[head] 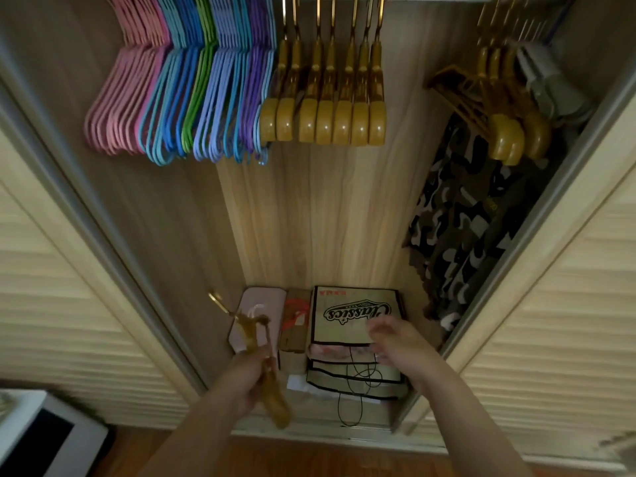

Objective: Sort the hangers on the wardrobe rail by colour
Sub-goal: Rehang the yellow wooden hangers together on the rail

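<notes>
**Gold hanger in hand, rail half sorted**

Wood-lined wardrobe (pixel 309 218) stands open between louvred doors, its rail at the top edge of view. On the left hang thin hangers in colour blocks: pink hangers (pixel 120 98), then blue, green and purple ones. Beside them, seven gold hangers (pixel 327 122) sit in an even row; well apart on the right, a second gold cluster (pixel 506 132) hangs crooked over a camouflage garment (pixel 464 228). Bags (pixel 354 315) lie on the floor below.

One loose gold hanger (pixel 265 370) is low in the left hand (pixel 246 376), whose fingers curl round its body; the hook points up and away from the knuckles, the broad shoulder end sticks out below the palm. Right hand (pixel 395 342) hovers over the bags, blurred, fingers loosely spread and holding nothing.

The hanger looks stiff, thick and glossy plastic, probably light but slick. A grip on the neck just under the hook would likely steer it best onto the rail.
</notes>
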Tool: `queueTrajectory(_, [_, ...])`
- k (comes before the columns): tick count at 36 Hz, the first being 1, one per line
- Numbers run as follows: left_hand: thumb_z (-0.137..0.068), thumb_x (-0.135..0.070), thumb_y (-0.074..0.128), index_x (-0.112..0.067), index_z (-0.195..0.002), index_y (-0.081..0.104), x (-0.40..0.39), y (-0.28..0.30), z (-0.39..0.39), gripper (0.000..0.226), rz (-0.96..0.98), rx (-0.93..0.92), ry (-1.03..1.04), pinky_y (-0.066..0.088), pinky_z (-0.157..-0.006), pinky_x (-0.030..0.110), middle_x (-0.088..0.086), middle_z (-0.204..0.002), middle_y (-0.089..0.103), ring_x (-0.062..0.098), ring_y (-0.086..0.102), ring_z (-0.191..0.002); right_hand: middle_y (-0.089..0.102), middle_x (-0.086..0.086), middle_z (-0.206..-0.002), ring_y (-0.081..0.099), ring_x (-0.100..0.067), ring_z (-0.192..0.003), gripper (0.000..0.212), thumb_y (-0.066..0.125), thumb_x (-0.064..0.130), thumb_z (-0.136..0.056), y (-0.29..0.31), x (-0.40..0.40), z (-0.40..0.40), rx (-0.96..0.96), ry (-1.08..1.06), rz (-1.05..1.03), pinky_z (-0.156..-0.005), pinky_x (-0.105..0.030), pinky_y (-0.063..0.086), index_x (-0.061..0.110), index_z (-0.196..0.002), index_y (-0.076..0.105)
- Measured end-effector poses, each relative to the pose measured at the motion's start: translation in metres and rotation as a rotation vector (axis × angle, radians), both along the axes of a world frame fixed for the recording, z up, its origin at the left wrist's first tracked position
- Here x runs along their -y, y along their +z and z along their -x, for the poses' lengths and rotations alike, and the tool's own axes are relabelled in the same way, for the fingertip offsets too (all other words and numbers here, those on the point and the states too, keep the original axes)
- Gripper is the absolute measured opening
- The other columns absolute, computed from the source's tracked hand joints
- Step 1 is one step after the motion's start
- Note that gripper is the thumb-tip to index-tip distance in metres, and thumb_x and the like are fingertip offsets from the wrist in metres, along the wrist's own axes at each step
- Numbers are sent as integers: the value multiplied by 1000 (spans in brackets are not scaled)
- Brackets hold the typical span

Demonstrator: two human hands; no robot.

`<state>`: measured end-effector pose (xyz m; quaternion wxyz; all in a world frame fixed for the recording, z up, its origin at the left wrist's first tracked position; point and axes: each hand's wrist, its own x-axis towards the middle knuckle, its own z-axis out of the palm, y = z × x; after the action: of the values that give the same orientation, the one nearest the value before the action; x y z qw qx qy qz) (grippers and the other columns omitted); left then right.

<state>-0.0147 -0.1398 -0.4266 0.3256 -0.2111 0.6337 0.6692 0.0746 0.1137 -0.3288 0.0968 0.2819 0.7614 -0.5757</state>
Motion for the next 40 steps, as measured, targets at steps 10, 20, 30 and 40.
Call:
queueTrajectory(10, [-110, -37, 41, -4, -134, 55, -84, 40, -20, 43, -179, -105, 71, 50, -105, 49, 18, -123, 67, 32, 64, -116, 68, 3, -120, 68, -13, -106, 25, 59, 46, -98, -5, 51, -6, -13, 316, 115, -84, -33, 62, 31, -117, 65])
queueTrajectory(20, [-98, -35, 60, -30, -113, 70, -87, 71, -29, 19, 117, -350, -493, 44, -114, 45, -14, -116, 67, 7, 60, -115, 70, -6, -89, 69, -21, -61, 24, 47, 28, -105, -19, 34, -6, -55, -157, -20, -59, -34, 55, 9, -102, 63])
queueTrajectory(30, [-103, -8, 54, -28, -120, 65, -78, 291, 26, 28, 296, -1401, -131, 48, -76, 5, -15, -117, 60, -14, 58, -86, 70, -7, -89, 68, -20, -67, 26, 47, 41, -105, 97, -38, 20, -391, -378, -140, -64, -35, 55, 21, -108, 63])
queueTrajectory(40, [-83, -18, 61, -7, -156, 35, -87, 454, 114, 79, 1105, -2070, -1, 27, -121, 58, 28, -158, 31, 47, 31, -146, 70, -10, -87, 65, -22, -66, 26, 49, 43, -104, 201, -52, 52, -604, -385, -175, -59, -31, 49, 23, -102, 66])
